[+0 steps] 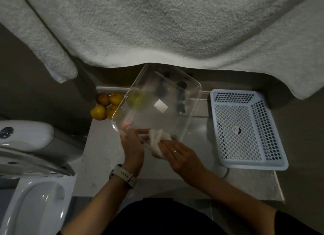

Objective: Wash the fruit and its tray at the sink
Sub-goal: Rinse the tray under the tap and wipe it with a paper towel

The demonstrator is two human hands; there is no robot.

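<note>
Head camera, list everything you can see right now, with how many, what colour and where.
Clear tray: one, transparent with a white sticker, tilted up over the counter middle.
Fruit: four whole ones in plain view, yellow-orange, clustered on the counter left of the tray; something greenish shows blurred through the tray.
Cloth: one, white, at the tray's near edge.
Basket: one, pale blue, perforated, on the counter at right.
Counter: one, grey.
Towel: grey-white, hanging across the top.
Toilet: one, white, at left.
Watch: one, pale strap, on the left wrist.
Ring: one, on the right hand.
Left hand: grips the tray's near edge.
Right hand: holds the cloth against the tray.
</note>
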